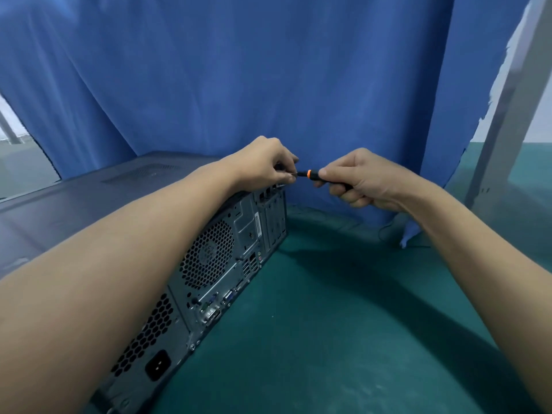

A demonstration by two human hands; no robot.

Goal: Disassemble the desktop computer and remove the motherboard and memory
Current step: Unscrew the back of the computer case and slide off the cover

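A dark desktop computer case [89, 198] lies on its side on the green table, its grey rear panel [227, 264] with fan grille and ports facing right. My right hand [355, 177] grips a screwdriver [307, 174] with a black handle and an orange ring, the tip pointing left at the far top corner of the rear panel. My left hand [265, 162] sits at that corner, fingers curled and pinching around the screwdriver's tip. What lies under its fingers is hidden.
A green table surface [343, 324] spreads to the right of the case. A blue cloth [239, 79] hangs behind as a backdrop. A grey metal panel [507, 115] leans upright at the far right. A thin cable [388, 231] lies near the cloth's hem.
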